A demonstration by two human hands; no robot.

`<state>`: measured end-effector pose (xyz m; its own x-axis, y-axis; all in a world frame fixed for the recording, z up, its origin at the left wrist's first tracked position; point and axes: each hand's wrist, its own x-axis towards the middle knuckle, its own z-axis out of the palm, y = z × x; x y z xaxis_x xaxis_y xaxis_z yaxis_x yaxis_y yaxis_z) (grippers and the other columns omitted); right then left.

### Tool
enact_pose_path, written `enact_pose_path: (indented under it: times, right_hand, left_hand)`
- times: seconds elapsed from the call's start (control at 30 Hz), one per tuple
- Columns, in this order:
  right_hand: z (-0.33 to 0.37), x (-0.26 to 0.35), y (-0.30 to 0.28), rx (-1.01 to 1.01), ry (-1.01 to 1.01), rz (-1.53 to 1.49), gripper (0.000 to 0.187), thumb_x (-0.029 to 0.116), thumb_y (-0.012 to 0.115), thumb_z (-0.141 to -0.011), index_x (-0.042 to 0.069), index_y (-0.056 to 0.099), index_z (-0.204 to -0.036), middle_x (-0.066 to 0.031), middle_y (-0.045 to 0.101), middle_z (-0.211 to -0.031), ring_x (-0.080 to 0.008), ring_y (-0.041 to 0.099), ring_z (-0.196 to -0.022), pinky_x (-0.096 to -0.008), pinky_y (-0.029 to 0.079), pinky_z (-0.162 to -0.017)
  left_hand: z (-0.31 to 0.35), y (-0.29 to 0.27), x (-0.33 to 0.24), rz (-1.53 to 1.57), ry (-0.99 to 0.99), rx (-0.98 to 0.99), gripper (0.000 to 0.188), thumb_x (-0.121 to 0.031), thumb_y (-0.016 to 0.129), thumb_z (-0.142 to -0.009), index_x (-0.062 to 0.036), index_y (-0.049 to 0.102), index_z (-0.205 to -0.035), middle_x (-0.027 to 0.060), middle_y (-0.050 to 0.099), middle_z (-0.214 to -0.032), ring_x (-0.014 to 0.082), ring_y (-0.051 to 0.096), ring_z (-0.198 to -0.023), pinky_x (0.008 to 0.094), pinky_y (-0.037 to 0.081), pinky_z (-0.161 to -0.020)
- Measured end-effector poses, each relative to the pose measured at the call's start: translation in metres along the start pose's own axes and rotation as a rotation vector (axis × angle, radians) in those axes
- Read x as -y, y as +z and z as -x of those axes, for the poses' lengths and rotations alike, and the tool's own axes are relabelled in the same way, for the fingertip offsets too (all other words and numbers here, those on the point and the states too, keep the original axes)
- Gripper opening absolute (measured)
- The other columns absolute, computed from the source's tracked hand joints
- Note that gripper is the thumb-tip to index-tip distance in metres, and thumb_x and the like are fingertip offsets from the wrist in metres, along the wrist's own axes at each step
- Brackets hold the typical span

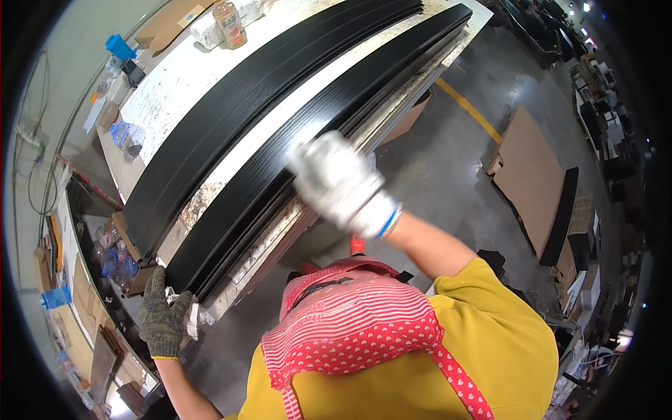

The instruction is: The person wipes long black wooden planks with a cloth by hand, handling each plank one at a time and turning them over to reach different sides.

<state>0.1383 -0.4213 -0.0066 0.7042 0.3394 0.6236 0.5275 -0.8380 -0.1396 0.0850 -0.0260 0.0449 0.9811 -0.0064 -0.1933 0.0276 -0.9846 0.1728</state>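
Two stacks of long, dark black grained planks lie across the white worktable [171, 80]. My left hand [164, 318], in a dark green knitted glove, is at the lower left end of the nearer plank stack [269, 157]. Crumpled white cloth or paper [192, 318] shows between its thumb and fingers, and its fingertips reach the plank end. My right hand [339, 178], in a white glove with a blue cuff edge, is closed over the near side of that stack, smeared by motion. What it holds, if anything, is hidden. The farther plank stack [231, 105] lies beyond.
A drink bottle [229, 24] stands at the table's far side, with a clear plastic jug [127, 138] at its left. Bins with bottles [115, 259] sit left of the table. Cardboard [528, 178] and a black strip [560, 217] lie on the floor at right.
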Motion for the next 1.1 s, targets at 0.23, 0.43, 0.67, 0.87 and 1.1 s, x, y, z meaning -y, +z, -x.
enact_pose_path:
  times: [0.23, 0.43, 0.67, 0.87, 1.1]
  right_hand:
    - [-0.010, -0.010, -0.018, 0.023, -0.090, 0.175, 0.028, 0.005, 0.059, -0.082, 0.002, 0.059, -0.111, -0.0161, 0.056, -0.098, -0.0329, 0.057, -0.084, -0.0449, 0.052, -0.076]
    - [0.002, 0.013, 0.020, -0.036, -0.026, -0.175, 0.026, 0.013, 0.064, -0.082, -0.001, 0.054, -0.102, -0.0183, 0.057, -0.097, -0.0353, 0.057, -0.086, -0.0465, 0.052, -0.075]
    - [-0.019, 0.027, -0.002, -0.022, -0.140, 0.019, 0.019, 0.007, 0.060, -0.086, 0.007, 0.058, -0.105, -0.0124, 0.056, -0.088, -0.0318, 0.056, -0.085, -0.0437, 0.050, -0.073]
    - [-0.016, 0.118, 0.028, 0.048, -0.002, -0.147, 0.031, -0.002, 0.066, -0.079, 0.002, 0.057, -0.108, -0.0147, 0.056, -0.095, -0.0307, 0.058, -0.084, -0.0397, 0.053, -0.074]
    - [-0.025, 0.194, 0.049, 0.035, 0.123, -0.328, 0.018, 0.009, 0.065, -0.082, 0.006, 0.056, -0.097, -0.0121, 0.057, -0.088, -0.0298, 0.058, -0.085, -0.0425, 0.053, -0.067]
  left_hand:
    - [0.002, 0.015, 0.014, -0.103, 0.122, -0.149, 0.069, -0.031, 0.078, -0.079, -0.0081, 0.051, -0.138, 0.0214, 0.056, -0.135, 0.0384, 0.058, -0.118, 0.0433, 0.047, -0.100]
    - [-0.007, 0.003, -0.001, -0.060, 0.055, -0.052, 0.069, -0.031, 0.077, -0.079, -0.0066, 0.051, -0.138, 0.0189, 0.056, -0.136, 0.0357, 0.058, -0.120, 0.0411, 0.046, -0.101]
    - [0.027, -0.014, 0.035, -0.103, -0.005, -0.067, 0.070, -0.034, 0.077, -0.081, -0.0123, 0.049, -0.142, 0.0176, 0.053, -0.140, 0.0347, 0.058, -0.120, 0.0412, 0.047, -0.102]
    - [0.032, 0.000, 0.098, -0.009, 0.174, -0.072, 0.070, -0.028, 0.078, -0.080, -0.0131, 0.049, -0.143, 0.0160, 0.056, -0.135, 0.0327, 0.058, -0.120, 0.0396, 0.048, -0.101]
    - [0.023, 0.012, 0.142, 0.214, 0.331, -0.072, 0.074, -0.029, 0.082, -0.076, -0.0084, 0.052, -0.140, 0.0173, 0.059, -0.134, 0.0342, 0.059, -0.121, 0.0395, 0.046, -0.102]
